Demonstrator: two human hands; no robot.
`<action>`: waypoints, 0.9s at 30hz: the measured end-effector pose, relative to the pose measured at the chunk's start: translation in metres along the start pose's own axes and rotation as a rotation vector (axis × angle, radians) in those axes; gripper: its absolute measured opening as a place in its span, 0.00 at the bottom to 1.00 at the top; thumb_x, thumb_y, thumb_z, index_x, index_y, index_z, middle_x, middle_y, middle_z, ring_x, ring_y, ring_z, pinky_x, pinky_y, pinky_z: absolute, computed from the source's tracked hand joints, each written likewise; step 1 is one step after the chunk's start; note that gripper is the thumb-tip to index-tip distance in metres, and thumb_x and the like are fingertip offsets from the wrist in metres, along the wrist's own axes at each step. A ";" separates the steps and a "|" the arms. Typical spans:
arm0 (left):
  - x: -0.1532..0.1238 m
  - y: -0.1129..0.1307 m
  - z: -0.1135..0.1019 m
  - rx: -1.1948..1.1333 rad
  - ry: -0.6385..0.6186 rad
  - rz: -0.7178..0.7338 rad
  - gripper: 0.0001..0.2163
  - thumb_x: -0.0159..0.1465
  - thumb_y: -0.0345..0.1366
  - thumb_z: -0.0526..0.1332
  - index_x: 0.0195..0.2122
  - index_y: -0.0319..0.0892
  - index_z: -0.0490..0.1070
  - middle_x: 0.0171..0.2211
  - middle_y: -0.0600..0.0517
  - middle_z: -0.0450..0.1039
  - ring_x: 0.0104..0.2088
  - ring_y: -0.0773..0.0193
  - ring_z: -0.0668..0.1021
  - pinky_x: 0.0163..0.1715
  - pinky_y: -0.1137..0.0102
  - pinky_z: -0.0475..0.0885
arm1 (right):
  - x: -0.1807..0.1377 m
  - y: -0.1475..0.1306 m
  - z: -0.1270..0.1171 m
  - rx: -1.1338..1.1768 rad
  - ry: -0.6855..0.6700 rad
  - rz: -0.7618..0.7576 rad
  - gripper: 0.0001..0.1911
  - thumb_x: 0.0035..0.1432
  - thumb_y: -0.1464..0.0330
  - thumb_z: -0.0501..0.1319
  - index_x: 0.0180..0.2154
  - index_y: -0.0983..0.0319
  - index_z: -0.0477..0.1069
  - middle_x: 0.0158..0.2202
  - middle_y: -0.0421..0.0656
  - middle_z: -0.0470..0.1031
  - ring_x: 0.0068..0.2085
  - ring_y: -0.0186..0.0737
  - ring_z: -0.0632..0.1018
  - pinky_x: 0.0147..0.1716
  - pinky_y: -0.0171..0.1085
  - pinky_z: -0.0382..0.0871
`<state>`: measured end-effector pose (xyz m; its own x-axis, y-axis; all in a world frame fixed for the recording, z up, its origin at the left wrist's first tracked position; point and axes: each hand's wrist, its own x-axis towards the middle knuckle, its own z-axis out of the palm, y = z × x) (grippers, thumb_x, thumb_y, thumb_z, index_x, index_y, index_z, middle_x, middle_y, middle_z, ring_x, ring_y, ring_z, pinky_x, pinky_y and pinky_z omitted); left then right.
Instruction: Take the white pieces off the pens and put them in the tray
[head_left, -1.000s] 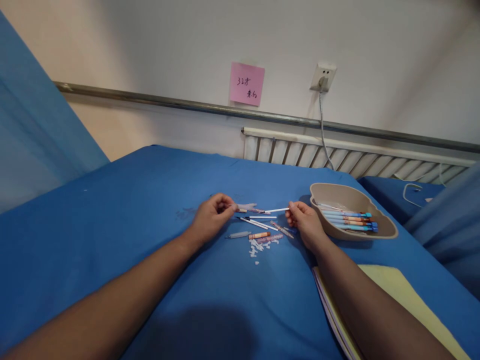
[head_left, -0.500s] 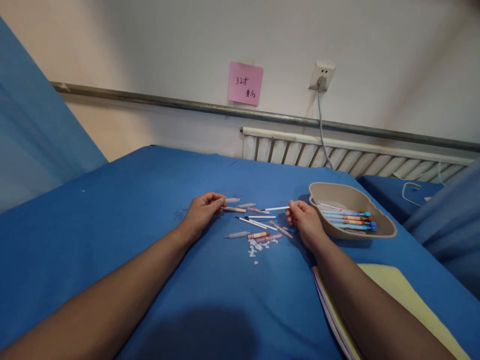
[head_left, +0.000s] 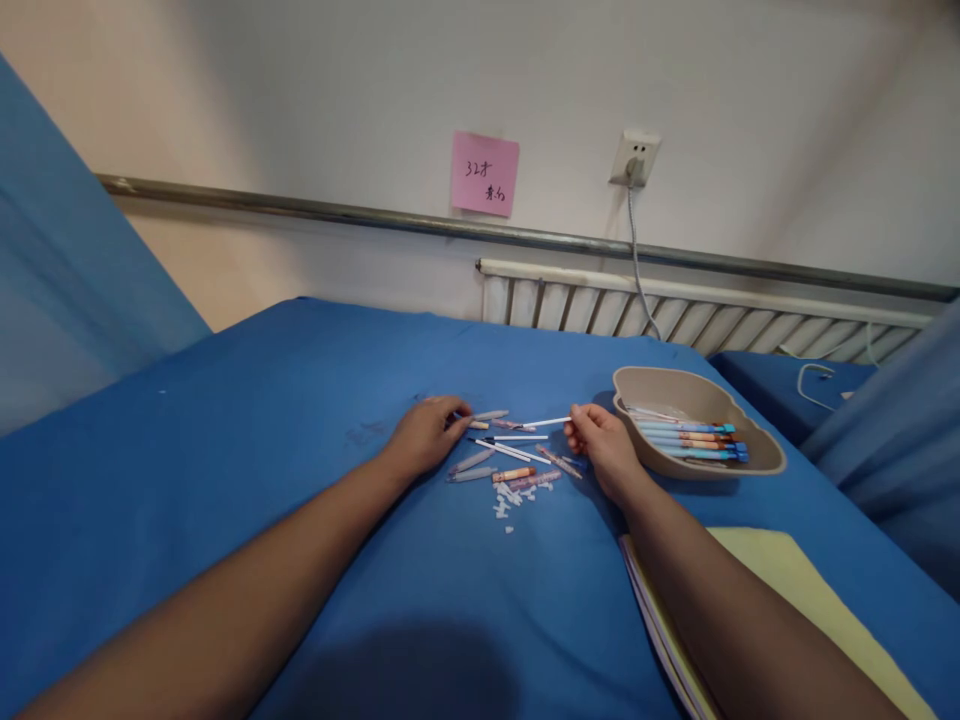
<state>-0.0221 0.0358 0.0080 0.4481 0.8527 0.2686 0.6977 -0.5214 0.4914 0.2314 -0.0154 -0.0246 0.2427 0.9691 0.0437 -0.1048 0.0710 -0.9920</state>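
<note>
My right hand (head_left: 600, 445) pinches one end of a thin white pen refill (head_left: 547, 422) that points left just above the blue cloth (head_left: 262, 400). My left hand (head_left: 427, 435) lies palm down on the cloth, its fingertips closed on a small pen part (head_left: 472, 425) at the left end of a scatter of pen parts: clear barrels (head_left: 474, 467), an orange barrel (head_left: 514, 474), more white refills (head_left: 517, 445) and small white bits (head_left: 510, 497).
A beige tray (head_left: 675, 392) to the right holds several assembled blue and orange pens (head_left: 694, 440). A yellow-covered notebook (head_left: 787, 590) lies under my right forearm. Behind are a radiator (head_left: 675, 310), a rail, a wall socket with a cable (head_left: 634, 160) and a pink note (head_left: 484, 173).
My left hand has come down from a raised pinch to lie low on the cloth by the parts, and a clear barrel now lies beside it. My right hand has stayed in place with the refill.
</note>
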 end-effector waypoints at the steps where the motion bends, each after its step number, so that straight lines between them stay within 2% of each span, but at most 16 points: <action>1: 0.008 -0.003 0.002 0.008 0.026 -0.032 0.10 0.58 0.40 0.57 0.36 0.44 0.75 0.33 0.49 0.75 0.33 0.61 0.73 0.34 0.71 0.63 | 0.000 -0.001 0.001 -0.003 -0.001 0.003 0.21 0.45 0.50 0.63 0.23 0.61 0.65 0.20 0.38 0.68 0.19 0.29 0.65 0.18 0.30 0.58; 4: 0.031 -0.007 0.007 -0.027 -0.052 -0.103 0.09 0.55 0.40 0.61 0.34 0.45 0.76 0.31 0.50 0.76 0.31 0.61 0.74 0.32 0.72 0.62 | -0.001 -0.002 0.002 -0.009 -0.010 0.000 0.21 0.46 0.50 0.63 0.22 0.62 0.65 0.19 0.37 0.68 0.19 0.29 0.65 0.18 0.30 0.58; 7: 0.051 -0.004 0.013 -0.096 -0.182 -0.184 0.05 0.49 0.37 0.65 0.27 0.45 0.76 0.24 0.54 0.75 0.26 0.64 0.72 0.28 0.73 0.61 | 0.000 -0.002 0.001 -0.010 -0.016 -0.013 0.21 0.47 0.50 0.62 0.22 0.62 0.65 0.19 0.36 0.67 0.19 0.28 0.65 0.18 0.30 0.58; 11: 0.063 0.005 0.016 -0.144 -0.201 -0.225 0.04 0.46 0.33 0.67 0.19 0.42 0.72 0.17 0.55 0.70 0.22 0.65 0.71 0.26 0.73 0.61 | 0.002 0.000 0.000 0.000 -0.006 -0.004 0.21 0.47 0.50 0.62 0.23 0.62 0.65 0.19 0.36 0.67 0.19 0.28 0.65 0.18 0.29 0.58; 14: 0.052 0.016 0.008 -0.335 -0.133 -0.287 0.06 0.53 0.37 0.64 0.24 0.40 0.71 0.24 0.52 0.74 0.24 0.66 0.73 0.26 0.73 0.65 | 0.003 0.000 -0.001 0.029 0.008 0.003 0.21 0.47 0.50 0.62 0.22 0.62 0.65 0.19 0.37 0.67 0.19 0.28 0.65 0.18 0.29 0.58; 15: 0.045 0.020 0.004 -0.537 -0.095 -0.342 0.07 0.56 0.37 0.63 0.27 0.39 0.71 0.28 0.50 0.75 0.25 0.67 0.73 0.26 0.73 0.67 | 0.003 0.000 -0.001 0.048 0.013 0.007 0.21 0.47 0.51 0.62 0.22 0.62 0.65 0.19 0.37 0.67 0.19 0.28 0.65 0.18 0.29 0.58; 17: 0.027 0.029 -0.004 -0.977 -0.110 -0.459 0.06 0.58 0.35 0.62 0.30 0.38 0.70 0.32 0.48 0.74 0.26 0.69 0.74 0.28 0.74 0.70 | 0.003 -0.001 -0.001 0.086 0.016 0.015 0.20 0.46 0.51 0.63 0.23 0.62 0.65 0.20 0.37 0.67 0.19 0.28 0.65 0.18 0.29 0.58; 20: 0.000 0.041 -0.009 -1.332 -0.179 -0.592 0.02 0.60 0.29 0.60 0.35 0.37 0.71 0.34 0.48 0.74 0.27 0.72 0.75 0.29 0.76 0.73 | 0.001 0.000 0.000 0.088 -0.005 0.021 0.20 0.46 0.51 0.63 0.23 0.62 0.66 0.21 0.38 0.68 0.20 0.28 0.65 0.18 0.29 0.59; 23: -0.017 0.046 -0.004 -1.465 -0.233 -0.650 0.04 0.61 0.26 0.59 0.37 0.36 0.71 0.32 0.48 0.74 0.29 0.71 0.77 0.30 0.77 0.74 | -0.002 0.000 0.000 0.060 -0.028 0.012 0.20 0.46 0.51 0.63 0.23 0.62 0.66 0.21 0.38 0.68 0.20 0.29 0.66 0.19 0.29 0.59; 27: -0.021 0.043 0.003 -1.492 -0.280 -0.654 0.04 0.60 0.26 0.61 0.37 0.35 0.72 0.31 0.49 0.74 0.30 0.69 0.78 0.30 0.76 0.75 | -0.002 0.002 -0.001 0.057 -0.018 0.003 0.20 0.46 0.51 0.64 0.23 0.62 0.66 0.21 0.38 0.69 0.20 0.29 0.66 0.19 0.29 0.59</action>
<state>0.0002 -0.0049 0.0207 0.5089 0.7831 -0.3574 -0.2472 0.5307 0.8107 0.2320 -0.0179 -0.0265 0.2247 0.9735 0.0430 -0.1609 0.0806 -0.9837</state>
